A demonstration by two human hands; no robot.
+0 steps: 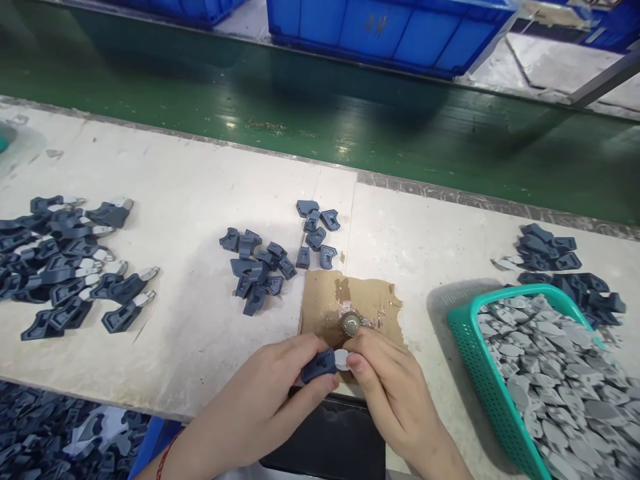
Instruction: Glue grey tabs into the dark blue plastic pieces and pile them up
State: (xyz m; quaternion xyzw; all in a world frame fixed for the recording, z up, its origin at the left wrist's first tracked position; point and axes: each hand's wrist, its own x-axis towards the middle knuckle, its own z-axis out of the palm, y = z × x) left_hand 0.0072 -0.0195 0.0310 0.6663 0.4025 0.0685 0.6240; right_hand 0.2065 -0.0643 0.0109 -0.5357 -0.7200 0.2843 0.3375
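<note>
The left hand [280, 381] pinches a dark blue part [319, 366] — its end meeting a light grey piece [341, 360] gripped by the right hand [393, 379] — over the near edge of a brown cardboard sheet [373, 291].

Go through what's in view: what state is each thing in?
Dark blue piece: gripped in the left hand.
Light gray piece: pinched by the right hand.
Teal basket: open, heaped with gray pieces.
Cardboard: flat, stained.
Far-left blue pieces: piled, many with pale tips.
Middle blue pieces: loose, no tips showing.
Lower-left bin: holding blue parts.
Green belt: cannot tell if moving.
</note>
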